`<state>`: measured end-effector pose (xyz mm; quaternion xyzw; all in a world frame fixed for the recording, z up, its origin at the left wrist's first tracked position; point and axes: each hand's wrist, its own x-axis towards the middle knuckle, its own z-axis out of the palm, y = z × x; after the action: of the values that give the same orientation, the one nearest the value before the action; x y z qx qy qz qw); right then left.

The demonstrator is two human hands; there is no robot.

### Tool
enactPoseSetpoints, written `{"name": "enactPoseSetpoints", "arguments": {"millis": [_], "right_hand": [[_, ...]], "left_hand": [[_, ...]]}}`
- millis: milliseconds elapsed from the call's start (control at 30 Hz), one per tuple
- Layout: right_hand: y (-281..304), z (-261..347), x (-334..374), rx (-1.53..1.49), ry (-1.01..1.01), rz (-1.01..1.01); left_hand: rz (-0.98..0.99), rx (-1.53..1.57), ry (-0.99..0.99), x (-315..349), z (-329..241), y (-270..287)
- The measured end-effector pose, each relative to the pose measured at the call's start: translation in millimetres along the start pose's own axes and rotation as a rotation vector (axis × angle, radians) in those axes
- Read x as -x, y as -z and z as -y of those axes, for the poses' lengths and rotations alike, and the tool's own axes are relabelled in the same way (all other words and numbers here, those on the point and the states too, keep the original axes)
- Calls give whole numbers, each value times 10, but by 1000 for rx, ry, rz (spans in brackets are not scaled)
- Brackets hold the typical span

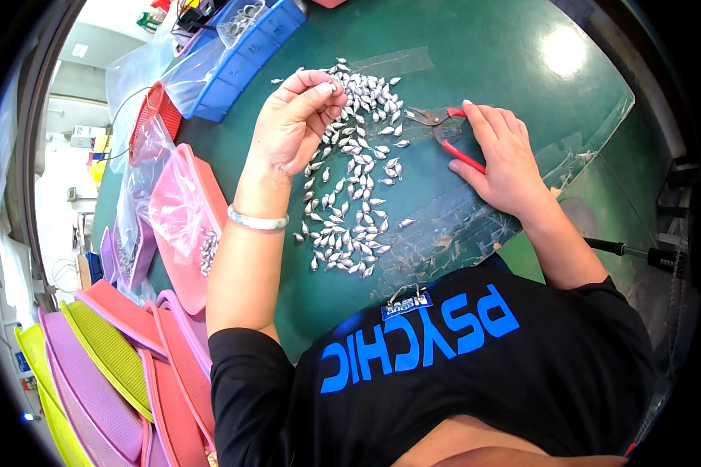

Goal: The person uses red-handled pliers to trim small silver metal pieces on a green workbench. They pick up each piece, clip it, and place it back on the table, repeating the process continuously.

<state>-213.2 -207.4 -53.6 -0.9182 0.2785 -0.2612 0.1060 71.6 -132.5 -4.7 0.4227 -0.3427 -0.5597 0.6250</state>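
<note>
Silver teardrop-shaped fishing sinkers (370,93), each with a small wire loop, lie heaped and scattered down the middle of the green table (491,66). Over the far end of the heap, my left hand (288,128) is raised, thumb and forefinger pinched on a small sinker (334,88), mostly covered by the fingertips. My right hand (510,167) holds red-handled cutting pliers (469,159) to the right of the heap. Their handles are spread between thumb and fingers, and the jaws point left toward the sinkers.
A blue bin (249,58) stands at the far left, with a red basket (154,117) beside it. Nearer, a pink basket (183,202) has plastic film over it and sinkers inside. Stacked pink, purple and green baskets (105,366) fill the lower left. Clear tape (436,253) covers the near table edge.
</note>
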Motion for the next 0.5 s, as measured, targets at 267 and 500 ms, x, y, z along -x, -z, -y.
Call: {"name": "enactPoseSetpoints", "arguments": {"millis": [267,500], "right_hand": [[23,3,-11,-12,-9,36],[28,8,-7,-9,-14,36]], "left_hand": [[198,386,14,37,106,18],[243,418,-14,57,91,-1]]}}
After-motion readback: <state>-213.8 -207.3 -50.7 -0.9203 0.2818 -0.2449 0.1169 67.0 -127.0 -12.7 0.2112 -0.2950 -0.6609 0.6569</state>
